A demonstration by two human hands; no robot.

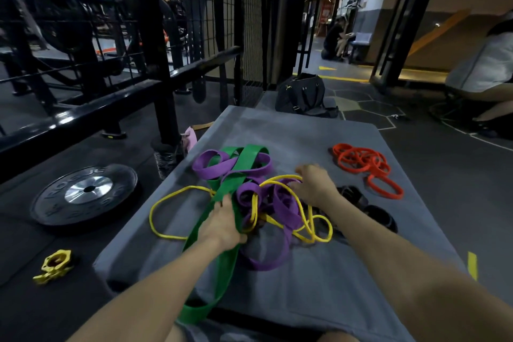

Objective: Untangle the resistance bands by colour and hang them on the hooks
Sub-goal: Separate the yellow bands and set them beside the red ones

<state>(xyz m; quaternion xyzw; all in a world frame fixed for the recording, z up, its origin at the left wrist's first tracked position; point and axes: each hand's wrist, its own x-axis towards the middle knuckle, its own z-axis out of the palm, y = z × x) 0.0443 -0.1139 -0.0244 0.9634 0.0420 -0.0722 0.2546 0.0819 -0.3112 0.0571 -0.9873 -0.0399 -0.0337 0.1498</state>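
Note:
A tangle of bands lies in the middle of the grey mat (347,272). A wide green band (219,266) runs from the mat's near edge up through the pile. Purple bands (280,203) coil around it, and thin yellow bands (163,203) loop out to the left and right. My left hand (222,223) grips the green band where it enters the tangle. My right hand (313,183) rests on top of the pile, fingers on a yellow loop and purple band. Black bands (374,211) lie partly hidden under my right forearm. Red bands (366,166) sit apart at the far right.
A black weight plate (86,194) and a yellow collar clamp (54,265) lie on the floor to the left. A black rack frame (155,64) stands behind. A black bag (302,94) sits beyond the mat. A seated person (488,69) is at the right.

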